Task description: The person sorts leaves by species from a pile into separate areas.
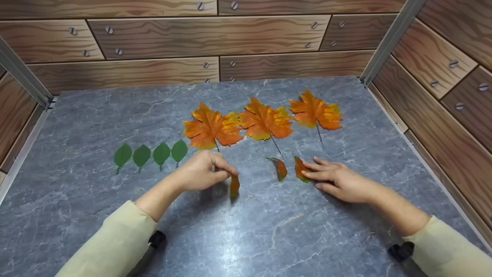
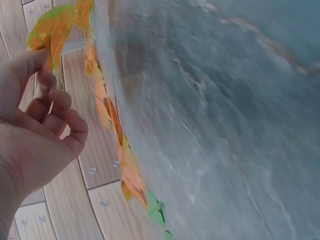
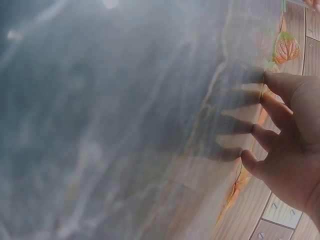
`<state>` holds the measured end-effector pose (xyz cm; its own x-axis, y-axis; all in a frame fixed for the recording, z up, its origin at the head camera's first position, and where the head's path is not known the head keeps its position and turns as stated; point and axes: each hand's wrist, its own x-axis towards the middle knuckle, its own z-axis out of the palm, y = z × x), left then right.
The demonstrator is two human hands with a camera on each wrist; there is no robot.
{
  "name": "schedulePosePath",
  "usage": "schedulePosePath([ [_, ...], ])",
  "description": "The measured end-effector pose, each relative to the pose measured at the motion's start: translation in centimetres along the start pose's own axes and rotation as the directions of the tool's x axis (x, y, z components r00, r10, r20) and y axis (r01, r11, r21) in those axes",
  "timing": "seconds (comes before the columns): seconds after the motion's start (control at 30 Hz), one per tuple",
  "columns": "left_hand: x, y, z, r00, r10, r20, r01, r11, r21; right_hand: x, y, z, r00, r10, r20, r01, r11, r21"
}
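Note:
My left hand (image 1: 201, 171) pinches a small orange-green leaf (image 1: 234, 186) between thumb and fingers, just above the grey marbled table. In the left wrist view that leaf (image 2: 52, 32) stands up from the fingertips of the left hand (image 2: 40, 110). The right hand (image 1: 340, 179) rests with spread fingers at the right, its fingertips touching another small orange-green leaf (image 1: 300, 169). Between the hands lies a curled leaf (image 1: 281, 169) of the same kind. In the right wrist view the right hand (image 3: 290, 130) has its fingertips on the tabletop.
Three large orange maple leaves (image 1: 213, 127) with stems form a row behind the hands. Several green leaves (image 1: 142, 155) stand in a line to the left. Wood-patterned panels (image 1: 211, 36) close off the back and sides of the table (image 1: 77, 215).

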<state>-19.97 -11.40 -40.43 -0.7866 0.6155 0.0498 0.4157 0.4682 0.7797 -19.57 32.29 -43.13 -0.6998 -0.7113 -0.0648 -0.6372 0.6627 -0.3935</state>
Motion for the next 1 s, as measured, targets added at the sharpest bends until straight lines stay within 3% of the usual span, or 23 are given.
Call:
schedulePosePath([
  [0.1, 0.5, 0.2, 0.1, 1.000, 0.002, -0.015, -0.002, 0.998, -0.060, 0.0, 0.0, 0.0, 1.000, 0.005, 0.008, -0.005, 1.000, 0.001],
  [0.33, 2.3, 0.5, 1.2, 0.995, 0.064, -0.078, -0.075, 0.986, -0.149, 0.1, 0.1, -0.1, 1.000, 0.006, 0.014, -0.006, 1.000, 0.004],
  [0.6, 4.0, 0.6, 3.1, 0.993, -0.038, -0.111, 0.015, 0.980, -0.200, 0.0, 0.2, 0.1, 1.000, 0.004, 0.014, -0.005, 1.000, 0.010],
  [1.0, 5.1, 0.4, 4.7, 0.987, -0.139, -0.081, 0.114, 0.960, -0.254, 0.1, 0.0, 0.0, 1.000, 0.013, 0.016, -0.013, 1.000, 0.000],
])
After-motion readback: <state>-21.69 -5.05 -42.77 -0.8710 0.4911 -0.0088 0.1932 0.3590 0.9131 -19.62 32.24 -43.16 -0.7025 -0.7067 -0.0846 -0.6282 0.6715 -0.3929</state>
